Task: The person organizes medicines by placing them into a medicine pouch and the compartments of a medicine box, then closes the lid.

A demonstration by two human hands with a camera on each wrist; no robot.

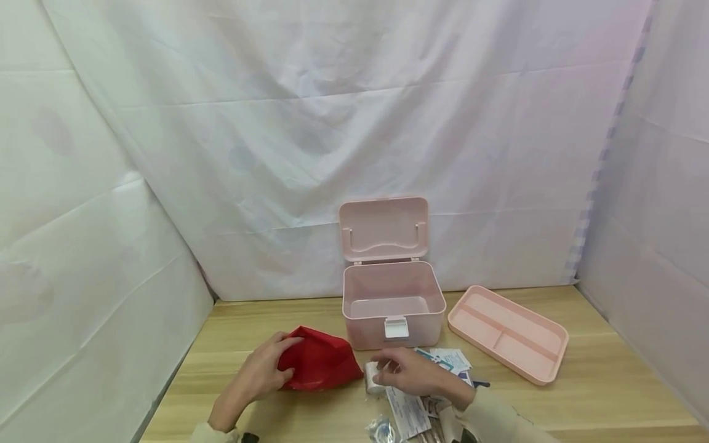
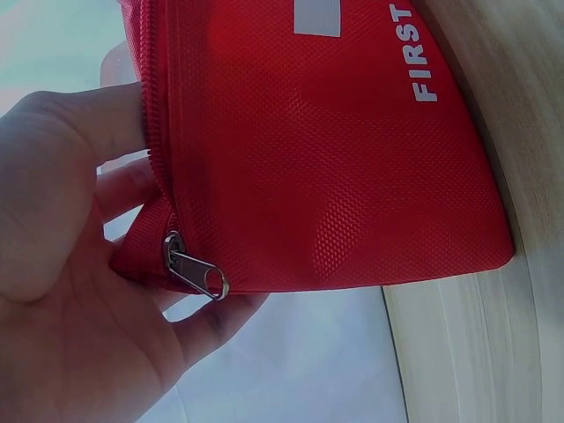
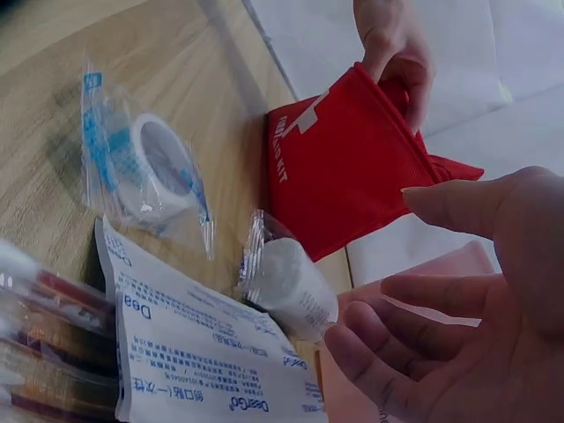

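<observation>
The red first aid pouch (image 1: 321,364) stands on the table, unzipped along its upper edge. My left hand (image 1: 264,369) grips the pouch at its zipped edge, some fingers inside the opening; the zipper pull (image 2: 196,271) hangs near the palm. My right hand (image 1: 412,371) hovers with loosely bent fingers, thumb apart, nothing visible between them. Beneath its fingertips is a white bandage roll in clear wrap (image 3: 286,282); whether they touch it I cannot tell. Beside the roll lies a white printed packet (image 3: 194,335), and a tape roll in a clear bag (image 3: 159,167) sits nearby.
Behind the hands stands a pink box (image 1: 390,307), its lid (image 1: 384,231) raised. A pink divided tray (image 1: 509,335) lies to its right. Small packets (image 1: 451,359) and brown-filled tubes (image 3: 53,326) are spread around the right forearm. White cloth (image 1: 332,123) surrounds the table.
</observation>
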